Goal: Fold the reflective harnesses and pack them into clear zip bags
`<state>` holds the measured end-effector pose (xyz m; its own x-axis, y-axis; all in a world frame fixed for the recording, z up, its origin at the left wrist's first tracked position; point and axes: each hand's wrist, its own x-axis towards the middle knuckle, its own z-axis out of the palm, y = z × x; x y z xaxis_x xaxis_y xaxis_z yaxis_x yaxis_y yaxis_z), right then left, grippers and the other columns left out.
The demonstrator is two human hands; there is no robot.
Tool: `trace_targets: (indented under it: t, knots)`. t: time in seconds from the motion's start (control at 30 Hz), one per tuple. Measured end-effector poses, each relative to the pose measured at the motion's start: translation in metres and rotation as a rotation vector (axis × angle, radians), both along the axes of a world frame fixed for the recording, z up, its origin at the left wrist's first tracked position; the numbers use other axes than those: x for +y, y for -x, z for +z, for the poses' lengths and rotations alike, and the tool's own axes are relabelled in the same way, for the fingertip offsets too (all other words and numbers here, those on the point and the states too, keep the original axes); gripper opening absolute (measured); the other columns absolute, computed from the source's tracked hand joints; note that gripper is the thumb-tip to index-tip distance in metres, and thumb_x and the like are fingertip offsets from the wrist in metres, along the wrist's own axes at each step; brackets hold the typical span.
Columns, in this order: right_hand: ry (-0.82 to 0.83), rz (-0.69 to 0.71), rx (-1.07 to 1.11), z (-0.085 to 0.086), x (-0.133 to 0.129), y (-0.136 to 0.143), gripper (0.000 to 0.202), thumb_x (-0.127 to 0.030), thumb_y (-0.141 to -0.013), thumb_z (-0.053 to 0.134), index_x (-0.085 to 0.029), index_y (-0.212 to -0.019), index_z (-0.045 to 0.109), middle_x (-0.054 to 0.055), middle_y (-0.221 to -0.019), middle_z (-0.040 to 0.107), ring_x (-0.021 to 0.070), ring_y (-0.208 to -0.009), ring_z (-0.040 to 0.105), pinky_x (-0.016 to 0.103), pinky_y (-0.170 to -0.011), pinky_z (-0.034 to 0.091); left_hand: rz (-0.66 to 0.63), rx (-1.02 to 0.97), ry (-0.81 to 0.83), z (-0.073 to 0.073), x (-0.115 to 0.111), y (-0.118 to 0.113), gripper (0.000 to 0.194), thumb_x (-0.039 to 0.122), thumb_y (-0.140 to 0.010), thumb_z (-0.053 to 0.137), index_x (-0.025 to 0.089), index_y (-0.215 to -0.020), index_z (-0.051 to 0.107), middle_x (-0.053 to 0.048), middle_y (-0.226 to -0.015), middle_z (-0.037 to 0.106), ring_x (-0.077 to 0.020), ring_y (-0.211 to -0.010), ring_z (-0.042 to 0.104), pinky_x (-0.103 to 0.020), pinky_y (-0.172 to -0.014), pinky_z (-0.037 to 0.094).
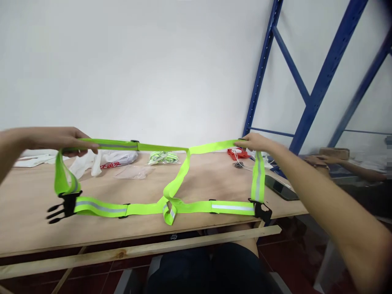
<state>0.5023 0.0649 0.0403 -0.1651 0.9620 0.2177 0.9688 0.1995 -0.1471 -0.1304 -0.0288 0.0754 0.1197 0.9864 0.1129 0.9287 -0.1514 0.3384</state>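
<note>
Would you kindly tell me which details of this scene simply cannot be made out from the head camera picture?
- Red print on the white bag: too small to read.
- Left hand fingertips: tucked behind the reflective strap.
- Dark device: partly covered by the right hand's forearm.
- Another person's arm: blurred, cut off by the right edge.
- Small label under the table edge: too small.

Workshop/storeroom; blue steel racking (pixel 318 81), bare plywood bench (pixel 214 171), plain wall

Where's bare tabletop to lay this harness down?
Bare wood lies inside the harness loop, both sides of its middle strap, and along the table front edge. The back edge is crowded: white bags, packets, red item, phone.
</note>
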Motion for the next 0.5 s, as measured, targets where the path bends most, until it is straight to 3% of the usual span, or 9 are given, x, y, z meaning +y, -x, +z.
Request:
trace_targets:
  t: [0.07,0.13,0.23,0.33,0.43,0.5]
  knots:
    - [0.062,-0.006,-0.029,-0.024,0.019,0.015,0.062,-0.07,-0.086,0.053,-0.014,-0.07,0.073,0.008,-0.06,0.067,0.0189,-0.053,0.059,0.031,-0.057,0.045,0.014,-0.023,0.355,-0.023,0.014,-0.008,0.05,0.068,-0.073,0.07,0.019,-0.064,0.068,0.003,-0.054,0.058,-0.011,-0.049,0.045,-0.021,-0.048,0.036]
    - [0.076,-0.025,-0.057,-0.048,0.037,0.031,0.05,-0.058,-0.088,0.059,-0.013,-0.077,0.075,0.01,-0.068,0.072,0.0201,-0.059,0.064,0.03,-0.062,0.047,0.023,-0.044,0.438,-0.046,0.029,-0.014,0.049,0.068,-0.075,0.069,0.019,-0.07,0.073,0.001,-0.059,0.063,-0.0122,-0.053,0.05,-0.021,-0.05,0.037]
    - [0.033,-0.034,-0.084,-0.08,0.056,0.052,0.034,-0.043,-0.087,0.065,-0.012,-0.094,0.077,0.016,-0.089,0.076,0.0252,-0.081,0.071,0.032,-0.073,0.05,0.03,-0.018,0.341,-0.081,0.052,-0.021,0.048,0.066,-0.07,0.073,0.018,-0.073,0.074,-0.001,-0.062,0.066,-0.0145,-0.057,0.057,-0.021,-0.049,0.038]
    - [-0.001,0.006,-0.088,-0.1,0.058,0.068,0.031,-0.036,-0.085,0.067,-0.012,-0.103,0.076,0.019,-0.104,0.076,0.0285,-0.099,0.07,0.035,-0.086,0.051,0.014,0.026,0.25,-0.112,0.07,-0.021,0.05,0.067,-0.067,0.072,0.017,-0.073,0.073,-0.004,-0.065,0.069,-0.0184,-0.06,0.062,-0.023,-0.052,0.042]
    - [-0.06,0.089,-0.067,-0.116,0.033,0.081,0.039,-0.033,-0.091,0.06,-0.012,-0.123,0.069,0.019,-0.128,0.068,0.029,-0.119,0.063,0.039,-0.101,0.047,-0.024,0.104,0.168,-0.133,0.078,-0.015,0.057,0.071,-0.07,0.063,0.017,-0.083,0.074,-0.01,-0.082,0.075,-0.0267,-0.075,0.069,-0.028,-0.064,0.049]
    - [-0.11,0.172,-0.032,-0.13,-0.002,0.089,0.044,-0.035,-0.097,0.05,-0.017,-0.136,0.06,0.014,-0.141,0.06,0.0257,-0.129,0.057,0.039,-0.108,0.044,-0.034,0.157,0.083,-0.141,0.073,-0.014,0.063,0.071,-0.072,0.059,0.016,-0.098,0.073,-0.015,-0.103,0.075,-0.0328,-0.094,0.069,-0.033,-0.078,0.052]
